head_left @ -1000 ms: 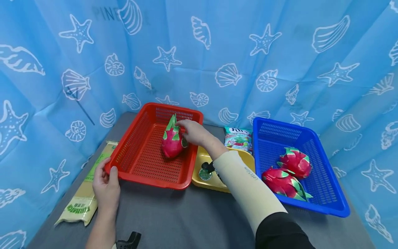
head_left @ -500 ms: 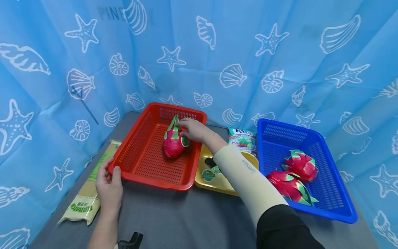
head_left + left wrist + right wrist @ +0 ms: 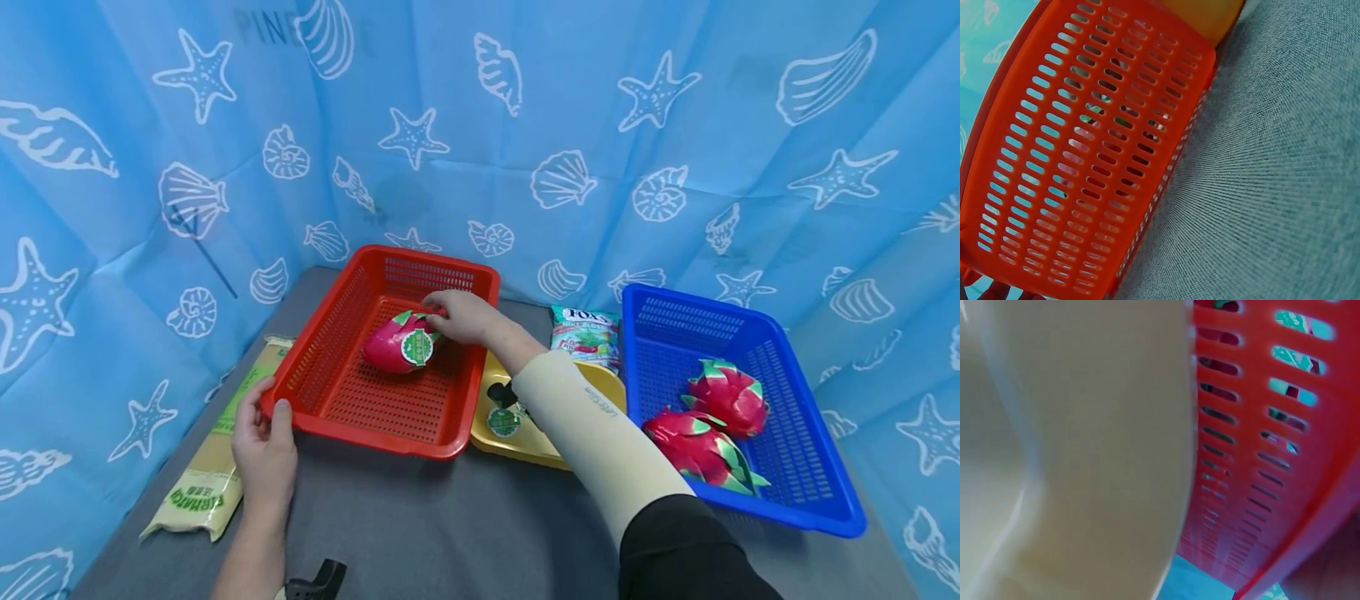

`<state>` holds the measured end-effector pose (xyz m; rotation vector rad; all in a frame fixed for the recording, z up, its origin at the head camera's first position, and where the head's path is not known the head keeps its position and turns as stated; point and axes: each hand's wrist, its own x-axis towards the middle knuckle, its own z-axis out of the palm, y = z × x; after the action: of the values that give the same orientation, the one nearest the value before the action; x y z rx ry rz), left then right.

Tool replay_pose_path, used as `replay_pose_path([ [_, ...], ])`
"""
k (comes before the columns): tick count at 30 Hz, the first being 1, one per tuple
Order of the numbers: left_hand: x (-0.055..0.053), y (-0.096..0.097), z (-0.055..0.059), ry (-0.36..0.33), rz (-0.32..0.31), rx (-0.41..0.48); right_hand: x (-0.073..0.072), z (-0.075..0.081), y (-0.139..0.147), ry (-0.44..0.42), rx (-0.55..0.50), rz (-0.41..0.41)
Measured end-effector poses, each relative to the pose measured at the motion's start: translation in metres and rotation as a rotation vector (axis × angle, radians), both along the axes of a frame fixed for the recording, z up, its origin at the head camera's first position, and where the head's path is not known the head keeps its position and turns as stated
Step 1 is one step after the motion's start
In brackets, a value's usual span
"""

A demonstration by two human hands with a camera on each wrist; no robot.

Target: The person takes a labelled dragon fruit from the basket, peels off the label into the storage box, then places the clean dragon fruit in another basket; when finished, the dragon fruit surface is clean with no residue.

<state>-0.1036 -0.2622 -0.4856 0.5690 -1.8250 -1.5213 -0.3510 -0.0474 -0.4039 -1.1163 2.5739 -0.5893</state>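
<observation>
A pink dragon fruit (image 3: 384,348) with green leaf tips and a round green-and-white sticker (image 3: 417,347) lies on its side in the red plastic basket (image 3: 397,448). My right hand (image 3: 471,318) reaches over the basket's right rim and holds the fruit by its leafy end; the fingertips are partly hidden behind the leaves. At the basket's near left corner my left hand (image 3: 264,446) grips the rim, thumb on top. The left wrist view looks at the slotted red wall (image 3: 1079,162) of this basket, and the right wrist view shows another slotted side (image 3: 1241,462).
A yellow tray (image 3: 517,450) with a stickered item (image 3: 503,422) stands under the right forearm. Behind it is a FOX'S candy bag (image 3: 585,335). The blue basket (image 3: 787,521) at right holds two dragon fruits (image 3: 727,398). A long beige packet (image 3: 198,492) lies at left.
In my right hand the dragon fruit has turned from leaves pointing away to lying sideways, tip leftward, its sticker now showing. The left hand stays on the rim. The head view shifted slightly.
</observation>
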Motion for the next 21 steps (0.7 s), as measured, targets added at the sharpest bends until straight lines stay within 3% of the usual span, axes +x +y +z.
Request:
replay_pose_path([
  [11, -0.001, -0.001, -0.001, -0.027, -0.008, 0.014, 0.009, -0.003, 0.012, 0.106, 0.057, 0.074],
  [21, 0.001, 0.001, 0.001, -0.006, -0.006, -0.001, 0.010, -0.010, 0.011, 0.194, -0.008, 0.096],
])
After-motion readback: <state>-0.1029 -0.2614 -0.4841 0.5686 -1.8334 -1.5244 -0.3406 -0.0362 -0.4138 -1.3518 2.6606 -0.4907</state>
